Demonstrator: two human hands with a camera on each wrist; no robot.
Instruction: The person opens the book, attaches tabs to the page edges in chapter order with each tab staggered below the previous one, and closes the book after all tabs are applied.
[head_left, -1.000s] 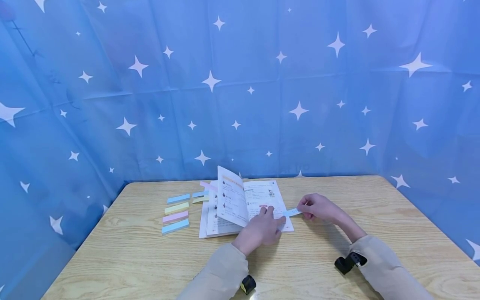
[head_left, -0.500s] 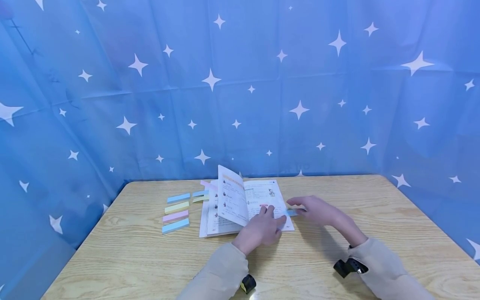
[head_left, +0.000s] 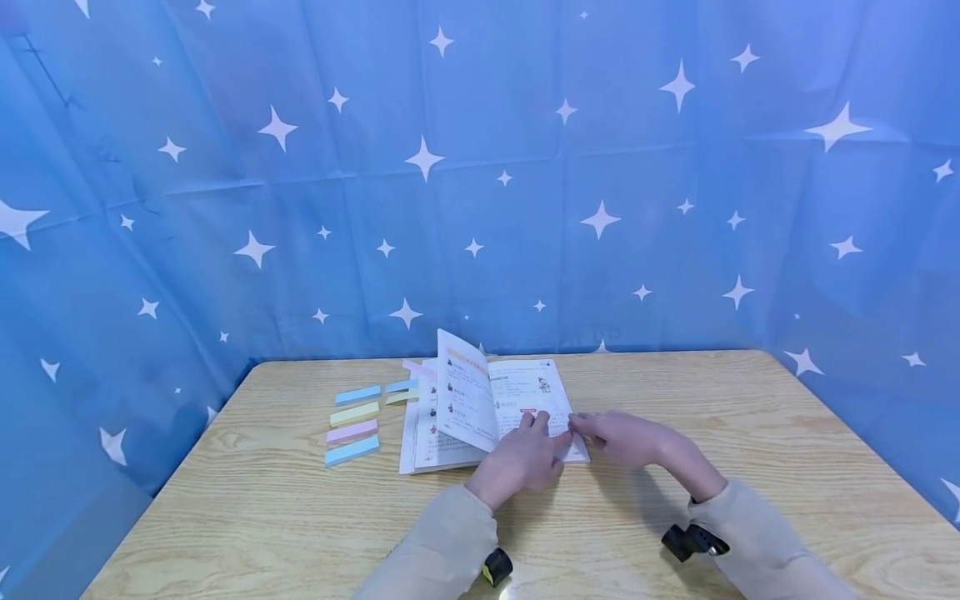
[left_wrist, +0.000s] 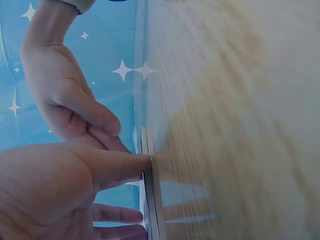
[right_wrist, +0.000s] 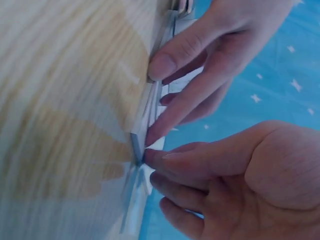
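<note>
An open book [head_left: 522,375] lies on the table, one left-hand leaf [head_left: 467,396] standing partly raised. My left hand [head_left: 527,452] rests on the right page with fingers spread, holding it down. At that page's right edge, my right hand [head_left: 628,437] touches the paper with its fingertips, close to the left index finger. The blue sticky tab there is hidden under the right hand in the head view. In the right wrist view the right hand [right_wrist: 245,172] has its index finger and thumb at the book's edge, beside the left hand [right_wrist: 220,60].
Left of the book lie sticky-tab strips: blue [head_left: 357,395], yellow [head_left: 354,414], pink [head_left: 352,432] and another blue strip [head_left: 352,452]. Pink [head_left: 417,368], blue [head_left: 401,386] and yellow tabs [head_left: 402,397] stick out from the book's left side. A starry blue curtain [head_left: 480,208] hangs behind.
My right hand pinched the blue tab at the page edge, then let go and moved left, its fingertips now on the edge over the tab. The left hand has stayed still.
</note>
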